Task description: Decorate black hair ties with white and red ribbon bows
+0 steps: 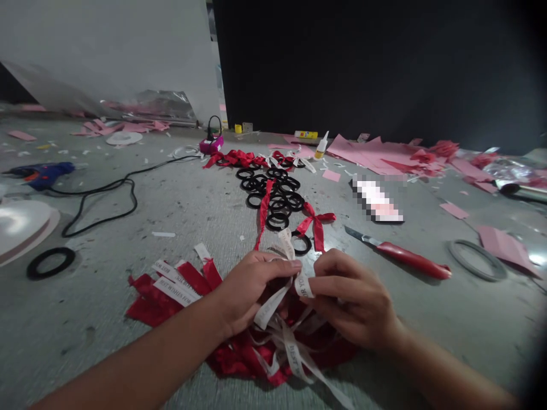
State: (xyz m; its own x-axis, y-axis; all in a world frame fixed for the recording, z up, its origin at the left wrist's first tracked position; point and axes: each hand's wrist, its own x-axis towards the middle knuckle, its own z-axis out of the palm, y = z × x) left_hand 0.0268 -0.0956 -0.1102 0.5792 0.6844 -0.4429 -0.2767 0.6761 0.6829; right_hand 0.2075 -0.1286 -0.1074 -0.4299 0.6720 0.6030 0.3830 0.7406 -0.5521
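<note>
Several bowed black rings [276,188] are lying finished beyond our hands; our left hand [250,285] and right hand [350,296] are together pinching a white printed ribbon [301,282] over unused red ribbon pieces [171,296].

Light is dim and cool, falling from above onto the grey tabletop [128,319], which shows soft, faint shadows. A bright glare sits at the right edge near crumpled foil [513,171]. The corners darken and lines bend outward. One patch is pixelated; the distance looks soft.
</note>
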